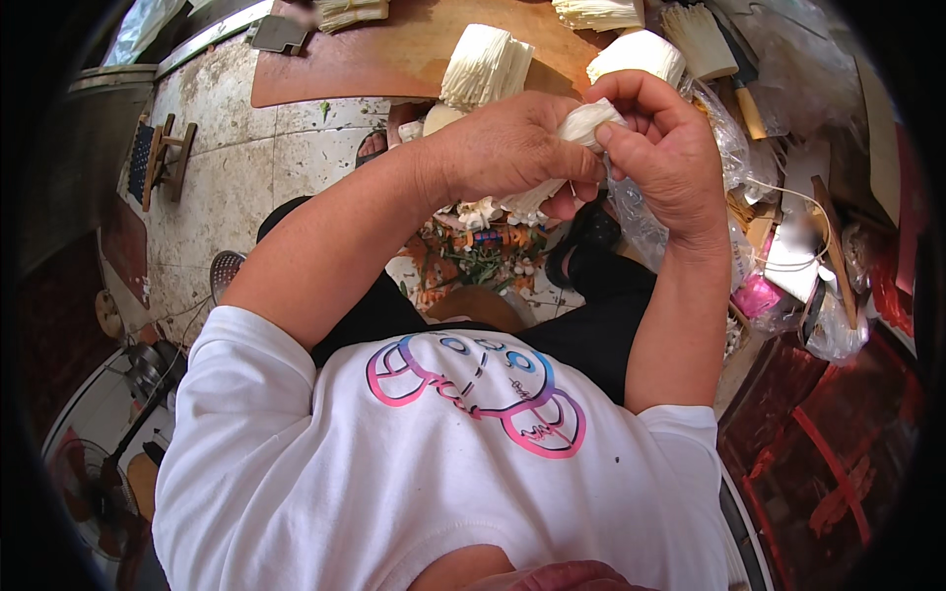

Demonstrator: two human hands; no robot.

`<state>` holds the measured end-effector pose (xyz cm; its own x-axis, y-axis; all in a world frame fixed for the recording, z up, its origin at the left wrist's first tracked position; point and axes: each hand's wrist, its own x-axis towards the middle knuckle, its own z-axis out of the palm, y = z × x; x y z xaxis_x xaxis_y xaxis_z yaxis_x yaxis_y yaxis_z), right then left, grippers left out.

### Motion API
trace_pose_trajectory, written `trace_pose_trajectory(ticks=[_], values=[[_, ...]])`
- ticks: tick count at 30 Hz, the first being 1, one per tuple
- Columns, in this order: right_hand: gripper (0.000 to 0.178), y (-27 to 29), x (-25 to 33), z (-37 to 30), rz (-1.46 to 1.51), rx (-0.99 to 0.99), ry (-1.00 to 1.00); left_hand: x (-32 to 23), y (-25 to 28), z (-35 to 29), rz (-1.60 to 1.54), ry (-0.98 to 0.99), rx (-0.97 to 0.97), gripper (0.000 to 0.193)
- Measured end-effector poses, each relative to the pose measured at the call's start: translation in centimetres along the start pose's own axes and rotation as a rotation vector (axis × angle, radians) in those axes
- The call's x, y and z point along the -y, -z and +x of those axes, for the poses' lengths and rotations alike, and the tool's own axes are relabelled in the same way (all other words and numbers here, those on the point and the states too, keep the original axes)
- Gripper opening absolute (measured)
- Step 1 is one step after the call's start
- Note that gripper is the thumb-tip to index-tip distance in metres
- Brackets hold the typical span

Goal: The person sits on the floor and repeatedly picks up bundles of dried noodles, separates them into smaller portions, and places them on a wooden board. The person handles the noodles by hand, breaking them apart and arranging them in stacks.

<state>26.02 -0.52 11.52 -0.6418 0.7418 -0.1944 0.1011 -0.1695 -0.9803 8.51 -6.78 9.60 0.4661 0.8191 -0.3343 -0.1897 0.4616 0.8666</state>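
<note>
Between my two hands is a small white bundle [589, 122], twisted or folded, made of thin pale layers or strands; its exact kind does not show. My left hand [517, 148] is closed around its lower part, with pale strands hanging below the palm. At its upper right end, my right hand [662, 148] pinches it between thumb and fingers. Just beyond them, a cream stack of thin strips [485, 65] stands on a brown board [374, 59]. Another pale stack [639, 57] rests close behind my right hand.
Green and white scraps [478, 261] lie below my hands, between my knees. A wooden-handled tool [749, 110] and clear plastic bags [833, 335] are at the right. Leftward are a small wooden stool [169, 163] on stained tiles and a fan [94, 492].
</note>
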Motion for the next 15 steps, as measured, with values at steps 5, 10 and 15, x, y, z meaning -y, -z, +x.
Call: trace_pose_trajectory(ticks=[5, 10, 15], values=[[0.024, 0.09, -0.20, 0.08, 0.006, 0.030, -0.007, -0.21, -0.06, 0.04, -0.023, 0.004, 0.034, 0.016], [0.023, -0.26, 0.19, -0.01, 0.053, 0.055, -0.038, -0.12, -0.30, 0.05, -0.057, 0.009, 0.050, 0.019], [0.022, -0.48, 0.18, 0.14, 0.077, 0.046, -0.045, -0.24, 0.04, 0.09, -0.116, 0.047, 0.067, 0.013]])
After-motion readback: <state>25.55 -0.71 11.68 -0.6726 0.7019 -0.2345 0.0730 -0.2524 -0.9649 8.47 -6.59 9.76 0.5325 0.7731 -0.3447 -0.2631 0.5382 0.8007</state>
